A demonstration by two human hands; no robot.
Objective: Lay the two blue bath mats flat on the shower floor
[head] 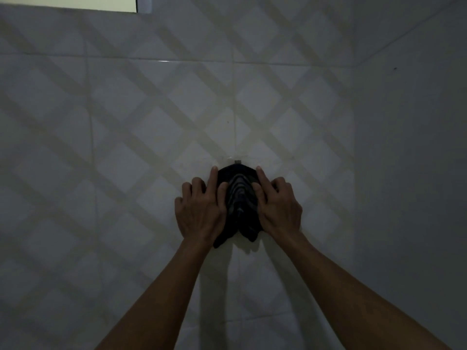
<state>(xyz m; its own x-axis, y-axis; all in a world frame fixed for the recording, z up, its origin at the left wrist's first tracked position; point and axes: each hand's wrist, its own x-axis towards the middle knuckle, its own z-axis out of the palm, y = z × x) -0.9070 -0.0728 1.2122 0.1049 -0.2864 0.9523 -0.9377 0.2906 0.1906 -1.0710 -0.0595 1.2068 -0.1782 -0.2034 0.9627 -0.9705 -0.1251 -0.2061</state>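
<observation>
Both hands, left hand [202, 210] and right hand [278, 208], are pinching a dark bunched striped cloth [240, 205] hanging on a small wall hook [237, 161]; lifting it upward first is probably best.

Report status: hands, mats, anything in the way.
Left hand and right hand grip dark cloth hanging from wall hook. No mats or floor in view. Nothing blocking.

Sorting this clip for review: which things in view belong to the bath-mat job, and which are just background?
Job:
- dark folded cloth hanging from a wall hook, possibly a mat; colour unclear in dim light
- left hand and right hand, gripping its sides

Background:
- tiled wall
- window edge at top left
</observation>
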